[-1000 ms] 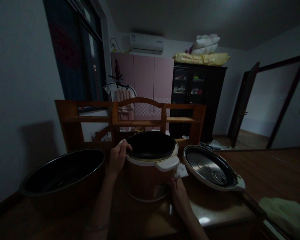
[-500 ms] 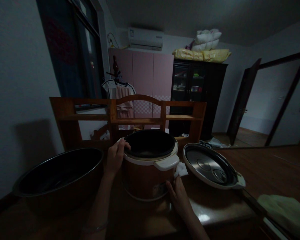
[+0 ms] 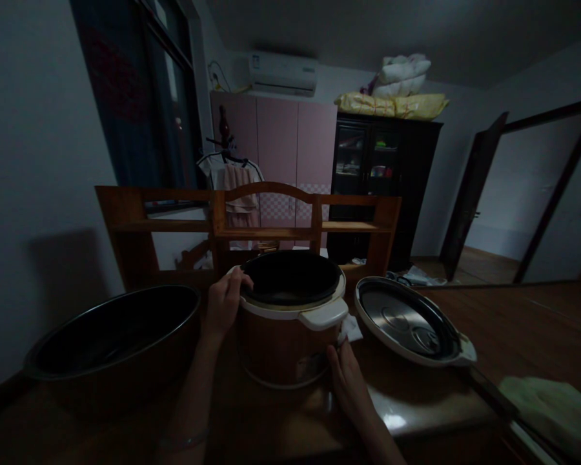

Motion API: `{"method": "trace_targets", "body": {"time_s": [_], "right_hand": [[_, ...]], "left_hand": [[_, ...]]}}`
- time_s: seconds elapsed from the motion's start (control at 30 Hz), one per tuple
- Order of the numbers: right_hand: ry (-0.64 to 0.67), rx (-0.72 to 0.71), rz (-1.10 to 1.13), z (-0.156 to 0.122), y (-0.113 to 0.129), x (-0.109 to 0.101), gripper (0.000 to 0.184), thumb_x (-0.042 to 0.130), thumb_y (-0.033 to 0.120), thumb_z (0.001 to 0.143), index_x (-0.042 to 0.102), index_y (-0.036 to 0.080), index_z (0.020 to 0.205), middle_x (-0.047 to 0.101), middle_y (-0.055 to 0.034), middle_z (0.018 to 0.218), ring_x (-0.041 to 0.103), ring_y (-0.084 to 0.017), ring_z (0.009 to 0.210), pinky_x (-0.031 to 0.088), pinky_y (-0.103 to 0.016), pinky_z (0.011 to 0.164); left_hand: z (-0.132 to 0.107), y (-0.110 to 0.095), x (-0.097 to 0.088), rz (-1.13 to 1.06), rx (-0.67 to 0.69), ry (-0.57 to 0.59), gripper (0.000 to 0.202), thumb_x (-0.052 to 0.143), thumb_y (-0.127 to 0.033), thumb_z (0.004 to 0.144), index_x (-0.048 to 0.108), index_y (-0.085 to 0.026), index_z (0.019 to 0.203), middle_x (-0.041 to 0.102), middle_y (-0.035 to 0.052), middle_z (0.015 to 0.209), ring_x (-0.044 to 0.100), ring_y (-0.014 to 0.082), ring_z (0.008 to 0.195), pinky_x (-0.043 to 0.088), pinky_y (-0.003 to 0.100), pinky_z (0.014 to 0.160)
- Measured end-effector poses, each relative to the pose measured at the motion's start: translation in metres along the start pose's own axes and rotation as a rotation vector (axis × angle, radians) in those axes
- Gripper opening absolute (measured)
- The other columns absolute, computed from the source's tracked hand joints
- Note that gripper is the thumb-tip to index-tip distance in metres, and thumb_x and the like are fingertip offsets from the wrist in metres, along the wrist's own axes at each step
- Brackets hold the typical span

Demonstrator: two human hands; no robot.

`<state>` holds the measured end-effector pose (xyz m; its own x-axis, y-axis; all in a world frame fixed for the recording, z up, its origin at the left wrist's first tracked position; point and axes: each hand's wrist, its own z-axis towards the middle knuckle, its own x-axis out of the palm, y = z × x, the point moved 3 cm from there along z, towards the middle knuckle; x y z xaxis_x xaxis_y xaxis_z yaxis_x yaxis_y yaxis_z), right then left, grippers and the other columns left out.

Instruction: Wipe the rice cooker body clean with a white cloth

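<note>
A rice cooker body (image 3: 281, 345) with a white rim and a brown outer wall stands upright on the wooden tabletop, its dark inside facing up. My left hand (image 3: 225, 300) grips the cooker's rim on the left, fingers curled over the edge. At the lower right side of the cooker, my right hand (image 3: 346, 374) pinches a white tissue (image 3: 351, 328) against the outer wall, below the white handle (image 3: 323, 315). The round lid (image 3: 399, 318) lies to the right, its metal inner side up. A large dark inner pot (image 3: 121, 329) sits to the left.
Behind the cooker rises a wooden shelf rack (image 3: 266, 233). A pale green cloth (image 3: 549, 410) lies at the lower right. Farther back are a pink wardrobe (image 3: 277, 135), a dark cabinet (image 3: 419, 168) and an open door (image 3: 472, 194).
My right hand has shifted slightly to the right along the cooker's side, and the tissue has moved a little with it. My left hand stays on the rim.
</note>
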<state>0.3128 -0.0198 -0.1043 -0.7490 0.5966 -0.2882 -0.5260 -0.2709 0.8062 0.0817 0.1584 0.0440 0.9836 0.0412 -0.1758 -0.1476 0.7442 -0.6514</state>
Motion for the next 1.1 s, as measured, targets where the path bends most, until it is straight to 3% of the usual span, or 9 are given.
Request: {"method": "trace_targets", "body": {"time_s": [0.2, 0.43, 0.67, 0.87, 0.93, 1.1], "right_hand": [[-0.024, 0.018, 0.019, 0.0, 0.002, -0.002, 0.061, 0.037, 0.05, 0.104, 0.025, 0.016, 0.153, 0.035, -0.0132, 0.152, 0.033, -0.023, 0.141, 0.029, -0.039, 0.116], [-0.044, 0.159, -0.054, -0.003, -0.018, 0.0, 0.077, 0.036, 0.061, 0.1, 0.026, 0.004, 0.152, 0.03, -0.0207, 0.153, 0.028, -0.028, 0.143, 0.028, -0.042, 0.116], [-0.013, 0.039, -0.02, 0.0, -0.005, -0.001, 0.06, 0.036, 0.05, 0.104, 0.027, 0.015, 0.152, 0.039, -0.014, 0.149, 0.038, -0.022, 0.137, 0.033, -0.035, 0.113], [-0.004, 0.047, -0.053, 0.0, -0.009, -0.002, 0.053, 0.033, 0.054, 0.104, 0.041, 0.017, 0.141, 0.048, -0.0138, 0.141, 0.046, -0.023, 0.13, 0.038, -0.033, 0.107], [0.0, 0.084, -0.123, -0.001, -0.015, -0.003, 0.054, 0.029, 0.057, 0.103, 0.046, 0.017, 0.135, 0.054, -0.0146, 0.134, 0.051, -0.025, 0.125, 0.042, -0.035, 0.101], [-0.015, 0.191, -0.256, -0.003, -0.023, -0.007, 0.063, 0.023, 0.065, 0.101, 0.061, 0.015, 0.101, 0.067, -0.0171, 0.093, 0.065, -0.033, 0.09, 0.044, -0.038, 0.077]], "left_hand": [[-0.001, -0.002, 0.0, -0.012, 0.002, -0.006, 0.048, 0.035, -0.044, 0.098, 0.063, -0.021, 0.067, 0.07, 0.0017, 0.084, 0.064, 0.017, 0.087, 0.043, 0.027, 0.091], [-0.001, -0.001, 0.0, -0.019, -0.003, 0.005, 0.049, 0.034, -0.046, 0.098, 0.062, -0.02, 0.067, 0.07, 0.0023, 0.085, 0.064, 0.0171, 0.087, 0.043, 0.027, 0.091], [-0.001, 0.001, 0.0, 0.003, 0.002, 0.008, 0.05, 0.034, -0.048, 0.098, 0.062, -0.021, 0.068, 0.07, 0.002, 0.085, 0.063, 0.0172, 0.086, 0.042, 0.027, 0.091], [0.0, -0.002, 0.0, -0.021, 0.008, 0.014, 0.048, 0.035, -0.044, 0.099, 0.062, -0.02, 0.067, 0.069, 0.0016, 0.084, 0.063, 0.0164, 0.087, 0.042, 0.027, 0.093], [0.0, -0.002, 0.0, -0.024, 0.011, 0.017, 0.047, 0.035, -0.043, 0.099, 0.062, -0.02, 0.067, 0.069, 0.0015, 0.084, 0.063, 0.0164, 0.087, 0.041, 0.027, 0.093], [0.0, -0.001, -0.001, -0.015, 0.014, 0.011, 0.048, 0.034, -0.044, 0.098, 0.062, -0.02, 0.068, 0.069, 0.0017, 0.083, 0.063, 0.0165, 0.086, 0.042, 0.027, 0.091]]}}
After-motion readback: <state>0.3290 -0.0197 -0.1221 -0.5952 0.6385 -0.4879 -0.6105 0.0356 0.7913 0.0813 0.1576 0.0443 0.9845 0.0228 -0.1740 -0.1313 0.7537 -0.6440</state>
